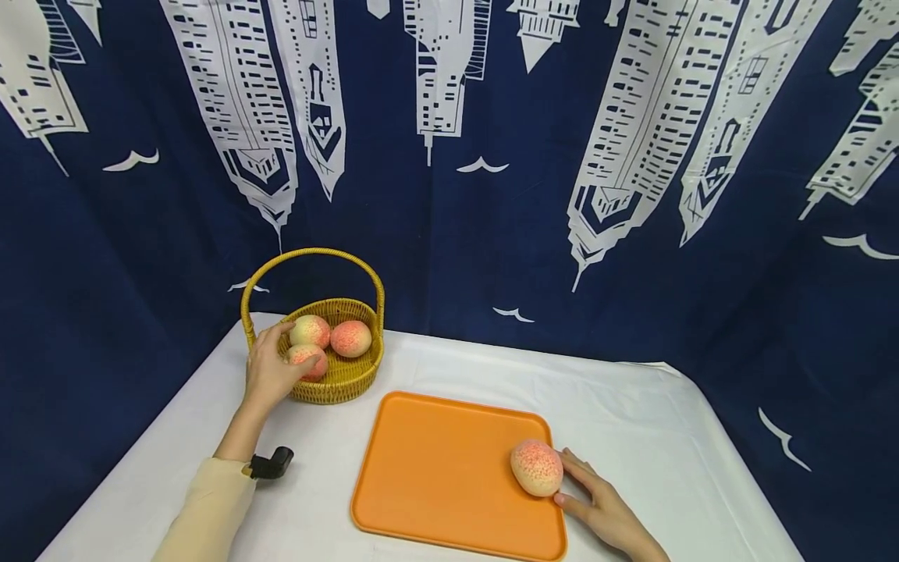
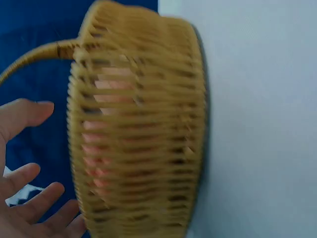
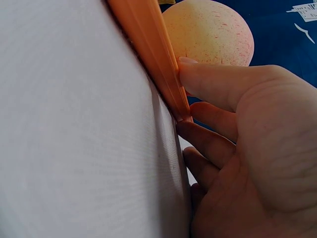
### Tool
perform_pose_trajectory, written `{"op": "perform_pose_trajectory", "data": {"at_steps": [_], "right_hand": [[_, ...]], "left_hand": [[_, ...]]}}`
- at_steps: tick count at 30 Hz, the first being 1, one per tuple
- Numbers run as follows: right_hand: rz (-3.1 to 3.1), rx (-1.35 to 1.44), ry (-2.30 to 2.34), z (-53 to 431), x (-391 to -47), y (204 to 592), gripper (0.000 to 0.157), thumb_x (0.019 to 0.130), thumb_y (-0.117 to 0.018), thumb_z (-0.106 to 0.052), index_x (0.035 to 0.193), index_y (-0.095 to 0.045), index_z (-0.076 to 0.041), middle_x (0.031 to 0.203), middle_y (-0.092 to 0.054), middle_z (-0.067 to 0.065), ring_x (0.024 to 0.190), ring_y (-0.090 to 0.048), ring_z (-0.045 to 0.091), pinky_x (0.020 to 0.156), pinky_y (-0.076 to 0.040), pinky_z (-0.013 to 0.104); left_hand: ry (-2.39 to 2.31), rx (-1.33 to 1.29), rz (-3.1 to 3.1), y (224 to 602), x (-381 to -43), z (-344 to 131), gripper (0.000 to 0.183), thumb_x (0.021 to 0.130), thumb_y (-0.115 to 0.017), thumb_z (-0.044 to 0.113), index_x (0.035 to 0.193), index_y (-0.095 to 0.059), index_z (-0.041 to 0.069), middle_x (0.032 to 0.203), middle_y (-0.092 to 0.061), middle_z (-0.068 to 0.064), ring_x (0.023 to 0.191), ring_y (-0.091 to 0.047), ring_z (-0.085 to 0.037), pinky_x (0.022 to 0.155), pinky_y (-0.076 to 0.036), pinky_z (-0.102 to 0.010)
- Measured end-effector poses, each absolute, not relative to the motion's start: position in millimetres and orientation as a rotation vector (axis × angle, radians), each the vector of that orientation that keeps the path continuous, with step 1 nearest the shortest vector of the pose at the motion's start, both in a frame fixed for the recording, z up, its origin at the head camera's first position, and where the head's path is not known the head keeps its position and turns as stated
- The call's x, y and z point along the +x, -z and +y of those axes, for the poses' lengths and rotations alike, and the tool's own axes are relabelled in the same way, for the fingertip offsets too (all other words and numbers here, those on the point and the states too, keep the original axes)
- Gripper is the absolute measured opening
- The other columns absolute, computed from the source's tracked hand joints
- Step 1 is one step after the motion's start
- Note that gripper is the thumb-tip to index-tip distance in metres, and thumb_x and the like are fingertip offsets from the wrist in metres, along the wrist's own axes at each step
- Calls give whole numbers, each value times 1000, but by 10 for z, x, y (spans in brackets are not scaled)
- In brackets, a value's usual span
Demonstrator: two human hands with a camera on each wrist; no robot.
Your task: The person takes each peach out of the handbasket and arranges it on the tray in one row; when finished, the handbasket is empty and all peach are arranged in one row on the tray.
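Cream long sleeve (image 1: 207,507) on left arm; small black device (image 1: 272,464) strapped at wrist; both hands bare.

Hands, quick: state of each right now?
Left hand: open, fingers touching a peach in the basket.
Right hand: open beside the tray peach.

text: none readable | labels/brands/numbers: none | curtain (image 1: 449,234): printed skyscrapers and birds only, no lettering | basket (image 1: 342,380), tray (image 1: 449,468): unmarked
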State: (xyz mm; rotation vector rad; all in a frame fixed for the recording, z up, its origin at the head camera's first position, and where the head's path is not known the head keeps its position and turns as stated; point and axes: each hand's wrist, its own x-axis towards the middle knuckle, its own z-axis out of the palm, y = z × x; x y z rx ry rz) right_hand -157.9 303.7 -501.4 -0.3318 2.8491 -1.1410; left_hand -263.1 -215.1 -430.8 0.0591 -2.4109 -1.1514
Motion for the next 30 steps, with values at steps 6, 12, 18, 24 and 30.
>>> {"op": "perform_pose_trajectory", "data": {"at_steps": [6,12,18,24,30], "right_hand": [[2807,-312,1174,3043,-1586,5014,61,87,-72,-31,141,-52,-11,153,-38,18,143,-29,39,110,-25,62],[2757,-297,1219,3051,-1598,5036,61,88,-70,-29,143,-49,-10,155,-35,19,145,-25,40,111,-23,64],[2793,-300,1175,3026,-1592,5034,61,88,-71,-31,142,-51,-12,154,-38,17,144,-29,37,111,-27,60],[2799,-310,1171,3022,-1593,5031,62,88,-70,-32,142,-50,-10,154,-37,19,144,-29,39,110,-26,63],[2820,-312,1140,3021,-1591,5019,62,88,-71,-32,142,-51,-10,153,-39,18,143,-30,38,110,-28,60]], "left_hand": [[1120,68,-2535,4410,-2701,-2273,74,78,-80,19,138,-44,-5,141,-42,-31,133,-34,-49,108,-25,-64],[1145,111,-2606,4472,-2745,-2272,75,80,-80,26,138,-44,-3,137,-47,-28,127,-40,-46,103,-29,-62],[1098,144,-2648,4478,-2783,-2238,73,80,-78,24,137,-44,-5,138,-45,-31,128,-39,-47,104,-25,-61],[987,141,-2668,4529,-2821,-2226,73,75,-80,25,133,-48,-6,133,-50,-32,126,-42,-48,100,-27,-59],[1007,169,-2645,4546,-2814,-2200,71,75,-81,20,132,-49,-6,133,-51,-33,125,-42,-48,101,-28,-58]]}}
